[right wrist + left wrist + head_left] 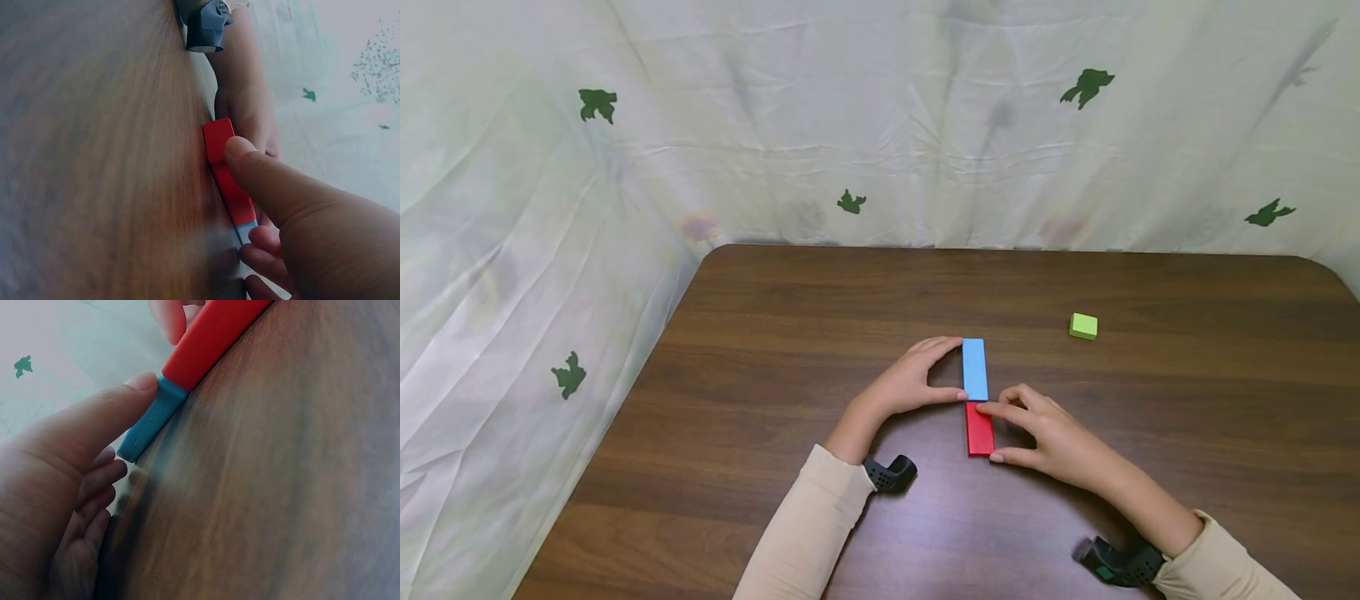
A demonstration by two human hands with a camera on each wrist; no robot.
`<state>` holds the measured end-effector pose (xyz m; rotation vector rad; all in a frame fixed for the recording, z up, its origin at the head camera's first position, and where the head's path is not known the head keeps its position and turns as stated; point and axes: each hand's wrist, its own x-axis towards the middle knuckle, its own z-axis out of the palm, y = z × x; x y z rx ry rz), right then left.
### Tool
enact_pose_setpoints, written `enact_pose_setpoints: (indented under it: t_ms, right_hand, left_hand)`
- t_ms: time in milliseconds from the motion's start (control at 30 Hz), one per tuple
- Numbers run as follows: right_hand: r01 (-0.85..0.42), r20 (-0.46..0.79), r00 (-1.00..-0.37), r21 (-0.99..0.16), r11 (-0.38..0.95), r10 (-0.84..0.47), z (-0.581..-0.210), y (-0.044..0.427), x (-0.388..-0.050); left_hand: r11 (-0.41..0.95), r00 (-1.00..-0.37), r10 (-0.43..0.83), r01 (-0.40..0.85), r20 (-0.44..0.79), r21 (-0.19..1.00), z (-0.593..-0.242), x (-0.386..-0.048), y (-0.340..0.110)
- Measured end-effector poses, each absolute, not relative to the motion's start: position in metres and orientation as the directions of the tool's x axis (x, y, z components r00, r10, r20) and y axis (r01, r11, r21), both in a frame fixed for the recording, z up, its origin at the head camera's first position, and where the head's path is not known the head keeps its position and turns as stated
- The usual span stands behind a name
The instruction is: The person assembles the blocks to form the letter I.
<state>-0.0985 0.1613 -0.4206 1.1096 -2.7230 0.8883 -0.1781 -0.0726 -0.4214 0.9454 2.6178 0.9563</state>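
A blue block [974,369] and a red block [980,429] lie end to end on the wooden table, the blue one farther away. My left hand [901,382] is at the blue block's left side, fingertips at its far corner and thumb by its near corner. On the right, my other hand [1051,435] rests a fingertip on the red block's far end, its thumb touching the near right corner. The left wrist view has my thumb [142,383] against the blue block [153,419]; the right wrist view has my other thumb [240,150] on the red block [232,187].
A small green block [1083,326] sits toward the back of the table [820,292], right of the blue block. Behind and to the left hangs a pale cloth [887,108] with dark green leaf-like shapes. Each wrist wears a black device.
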Motion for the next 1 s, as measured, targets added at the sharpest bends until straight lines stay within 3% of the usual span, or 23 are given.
enact_pose_setpoints:
  t_ms: [633,1000]
  right_hand:
    - [-0.673,0.297,-0.729,-0.479,0.564,-0.617,-0.422,0.162,-0.100]
    - [-0.672,0.296,-0.729,-0.482,0.562,-0.617,-0.424,0.161,-0.100]
  left_hand:
    - [0.575,-0.791,0.609,0.494,0.062,0.652,-0.422,-0.176,-0.072]
    - [0.535,-0.814,0.531,0.539,0.238,0.650,-0.429,-0.162,-0.071]
